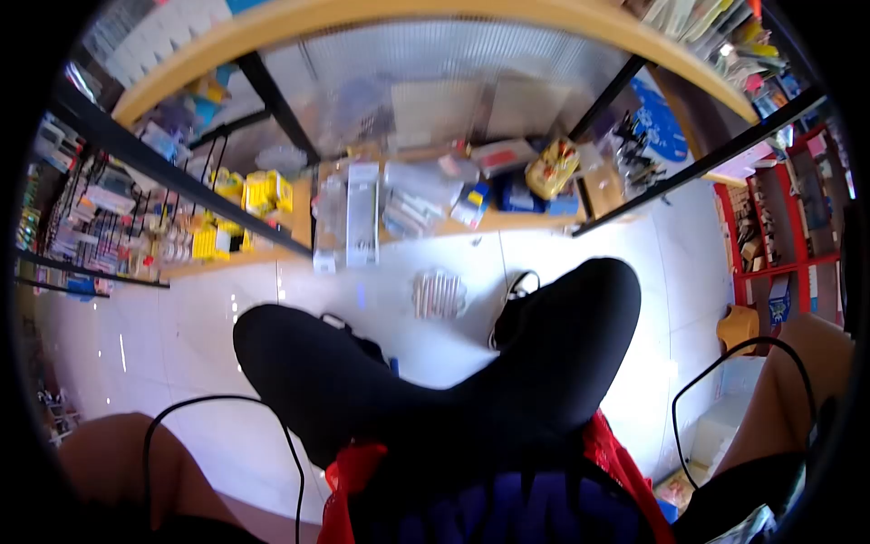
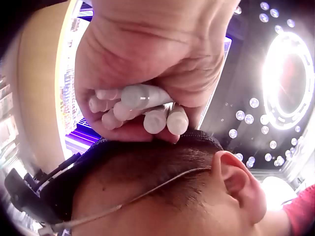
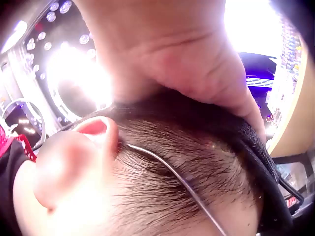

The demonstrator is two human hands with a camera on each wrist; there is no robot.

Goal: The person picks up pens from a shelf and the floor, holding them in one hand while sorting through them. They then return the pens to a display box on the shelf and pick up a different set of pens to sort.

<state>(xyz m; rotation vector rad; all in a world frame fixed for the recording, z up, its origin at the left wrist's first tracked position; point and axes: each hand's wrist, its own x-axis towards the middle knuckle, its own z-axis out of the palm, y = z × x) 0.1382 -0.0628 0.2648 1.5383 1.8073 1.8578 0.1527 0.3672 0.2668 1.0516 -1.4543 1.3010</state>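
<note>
Wooden shelf unit [image 1: 272, 36]: stocked with packaged goods, stands ahead on white tiled floor [image 1: 208, 326].
Head strap [image 2: 147, 147]: black, circles wearer's head.
Left hand [image 2: 147, 59]: raised beside head, fingers curled round white pens [image 2: 157, 110], knuckles against strap.
Right hand [image 3: 187, 59]: pressed on strap above ear; finger position cannot tell.

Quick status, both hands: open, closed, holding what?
Left hand: fingers curled round a bunch of white pens, beside the head strap.
Right hand: rests on the head strap; fingers hidden, cannot tell.
</note>
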